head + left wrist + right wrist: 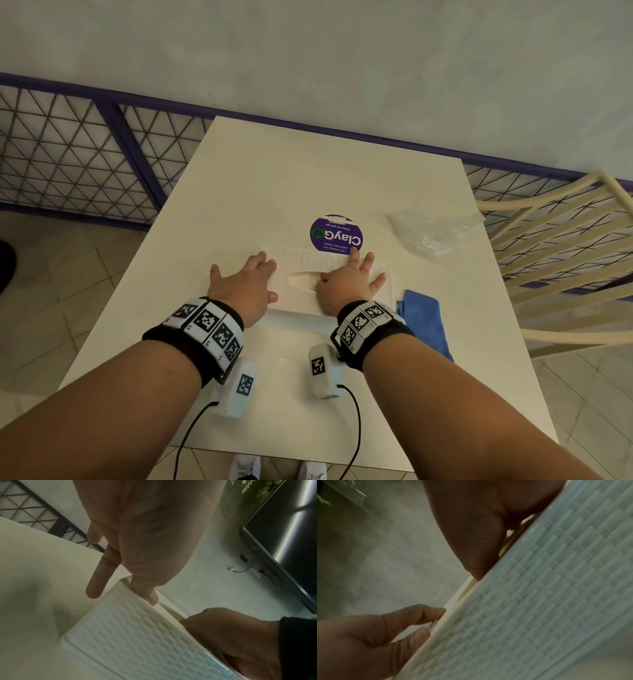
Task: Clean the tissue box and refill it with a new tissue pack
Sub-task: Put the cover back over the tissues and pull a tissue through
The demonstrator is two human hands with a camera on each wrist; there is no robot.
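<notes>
Nearest the viewer: two white shoe toes [277, 471] below the near edge of the cream rectangular tabletop [301, 178]. Both forearms reach forward over it, each with a black wrist strap carrying black-and-white coded squares and a small white corded unit hanging beneath.

Mid-table: white woven-pattern plastic tissue box [305, 260], lying flat, oval slot facing up. Left hand [245, 287] rests on the box's left end, fingers spread and fairly straight, thumb along the near edge; the left wrist view shows one fingertip [150, 596] at the seam under the lid rim while another finger stands clear over the table. Nothing gripped. Right hand [346, 281] lies flat across the lid just right of the slot, fingers splayed, pressing rather than clasping; in the right wrist view its thumb sits against the lid edge.

Just right of the box, touching the table's near right part: folded blue cloth [426, 322]. Beyond the box, partly behind its far edge: round purple sticker [337, 234] reading "ClayGo", stuck to the tabletop. Farther right: crumpled clear plastic wrapper [431, 229].

Room: pale tiled floor [68, 281] either side, cream slatted chair [561, 246] at the right, purple-framed wire-mesh panel [85, 154] along the base of a mottled grey-white wall [342, 51]. Left wrist view also catches a dark screen [291, 534] and green leaves.
</notes>
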